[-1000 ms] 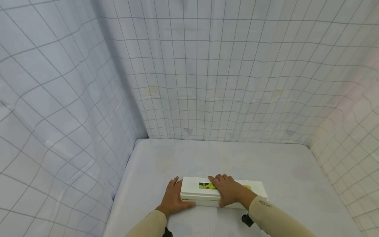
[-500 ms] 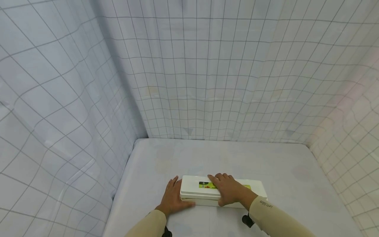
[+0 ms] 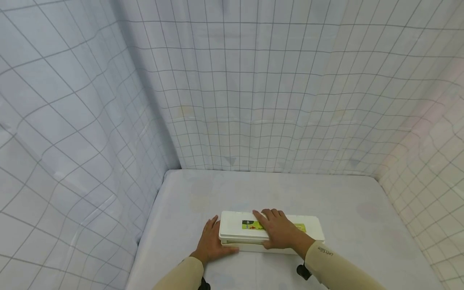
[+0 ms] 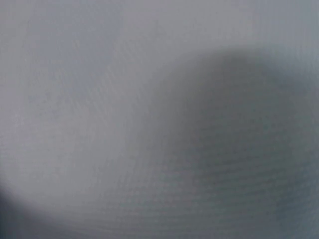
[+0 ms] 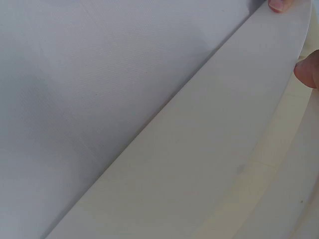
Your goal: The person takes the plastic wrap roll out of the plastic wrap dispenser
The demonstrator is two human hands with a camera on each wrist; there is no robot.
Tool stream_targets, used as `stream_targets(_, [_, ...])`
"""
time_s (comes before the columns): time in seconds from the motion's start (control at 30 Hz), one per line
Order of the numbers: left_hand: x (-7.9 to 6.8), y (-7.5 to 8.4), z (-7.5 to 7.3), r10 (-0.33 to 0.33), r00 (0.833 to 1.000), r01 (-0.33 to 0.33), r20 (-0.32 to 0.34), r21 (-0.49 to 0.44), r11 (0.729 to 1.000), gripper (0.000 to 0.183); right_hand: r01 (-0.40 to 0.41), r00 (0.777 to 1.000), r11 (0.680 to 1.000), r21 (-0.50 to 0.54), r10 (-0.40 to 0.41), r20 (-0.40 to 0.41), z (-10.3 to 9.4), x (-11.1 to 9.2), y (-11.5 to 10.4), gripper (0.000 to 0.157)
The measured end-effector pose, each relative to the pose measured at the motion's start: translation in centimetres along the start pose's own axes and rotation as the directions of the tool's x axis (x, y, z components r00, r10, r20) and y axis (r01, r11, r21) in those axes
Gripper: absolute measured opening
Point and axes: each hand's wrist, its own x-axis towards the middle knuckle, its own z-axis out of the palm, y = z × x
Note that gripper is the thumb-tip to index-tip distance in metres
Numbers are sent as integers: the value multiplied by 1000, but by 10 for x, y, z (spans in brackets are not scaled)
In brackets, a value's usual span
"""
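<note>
Head view: the white lid (image 3: pixel 232 223) has gone up a bit, looser on its box (image 3: pixel 250 247). Right hand (image 3: pixel 278 230) grips the lid; left hand (image 3: pixel 213 244) holds the box's end.

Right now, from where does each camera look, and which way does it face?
Head: on the head, facing forward and down at the box and its lid; left hand, right hand and sleeves show.
Left wrist: on that wrist, facing a blurred pale surface; no hand is clear.
Right wrist: on that wrist, facing the box's side; two fingertips show.
Shared: head and right wrist both show the box.
</note>
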Motion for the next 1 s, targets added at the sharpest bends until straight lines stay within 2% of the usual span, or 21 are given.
stream_targets(0.2, [0, 0, -1, 0, 1000, 0, 8, -8, 1000, 106, -5, 998, 998, -56, 1, -69, -2, 0, 1, 98])
stream_targets(0.4, [-1, 1, -1, 15, 1000, -15, -10, -11, 1000, 106, -37, 996, 999, -25, 35, -79, -6, 1, 3, 97])
stream_targets(0.73, [-2, -2, -1, 47, 997, -46, -67, 10, 999, 104, -61, 991, 997, -42, 56, -118, -11, -3, 11, 97])
stream_targets(1.0, [-1, -2, 4, 20, 999, -20, -49, -6, 1000, 103, -101, 988, 994, -47, 95, -119, -10, -8, 18, 96])
